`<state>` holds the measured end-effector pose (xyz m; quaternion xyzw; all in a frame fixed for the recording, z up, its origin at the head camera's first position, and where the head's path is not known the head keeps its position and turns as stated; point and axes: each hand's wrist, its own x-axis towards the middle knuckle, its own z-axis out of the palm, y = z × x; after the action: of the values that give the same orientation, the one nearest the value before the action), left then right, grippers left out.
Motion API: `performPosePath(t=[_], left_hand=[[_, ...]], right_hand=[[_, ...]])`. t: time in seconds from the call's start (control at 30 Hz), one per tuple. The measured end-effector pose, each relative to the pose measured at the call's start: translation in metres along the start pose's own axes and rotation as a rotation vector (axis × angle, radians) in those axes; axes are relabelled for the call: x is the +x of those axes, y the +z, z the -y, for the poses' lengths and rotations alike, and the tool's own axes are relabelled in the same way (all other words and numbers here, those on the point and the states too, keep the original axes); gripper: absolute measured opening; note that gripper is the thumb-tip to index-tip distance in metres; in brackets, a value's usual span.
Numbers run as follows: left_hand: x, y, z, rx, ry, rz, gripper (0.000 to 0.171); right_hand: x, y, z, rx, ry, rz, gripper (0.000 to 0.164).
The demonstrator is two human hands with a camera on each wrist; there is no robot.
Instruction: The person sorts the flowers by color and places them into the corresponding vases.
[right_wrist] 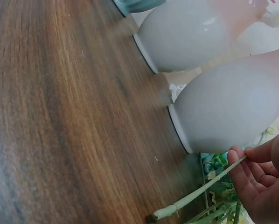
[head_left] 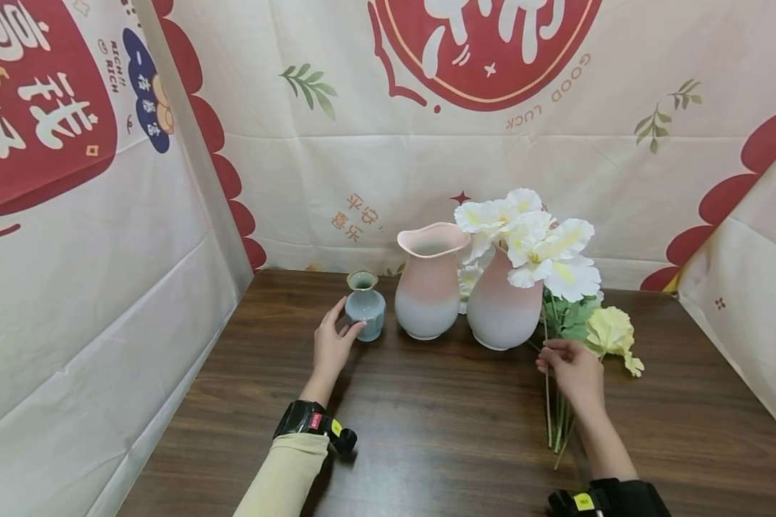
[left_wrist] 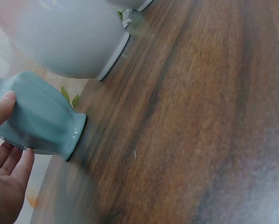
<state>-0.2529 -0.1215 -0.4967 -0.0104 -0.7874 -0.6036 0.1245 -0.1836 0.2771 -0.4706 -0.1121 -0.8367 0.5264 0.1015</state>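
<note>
My left hand [head_left: 332,348] holds a small blue-green vase [head_left: 366,316] between thumb and fingers. The vase stands upright on the table, its base touching the wood in the left wrist view. My right hand [head_left: 575,373] pinches a green flower stem [right_wrist: 200,190] between thumb and fingertips, just in front of the right pink-and-white vase [head_left: 501,316]. Large white artificial flowers [head_left: 556,262] spread above and beside that vase, hiding its mouth. Which bloom belongs to the pinched stem is hard to tell.
Left of the flowers stands another pink-and-white vase [head_left: 427,301] with a wavy rim. A pale yellow flower [head_left: 611,330] and more green stems lie on the dark wooden table [head_left: 427,431] by my right hand. Printed cloth [head_left: 310,179] hangs behind.
</note>
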Motion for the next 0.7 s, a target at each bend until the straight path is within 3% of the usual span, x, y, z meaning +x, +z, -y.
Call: performPosePath(t=[0.7], left_hand=[[-0.0015,-0.0001,-0.0008,-0.006,-0.006,-0.004,0.067]], right_hand=[[-0.0024,-0.0071,0.0036,0.172,-0.033,-0.153,0.025]])
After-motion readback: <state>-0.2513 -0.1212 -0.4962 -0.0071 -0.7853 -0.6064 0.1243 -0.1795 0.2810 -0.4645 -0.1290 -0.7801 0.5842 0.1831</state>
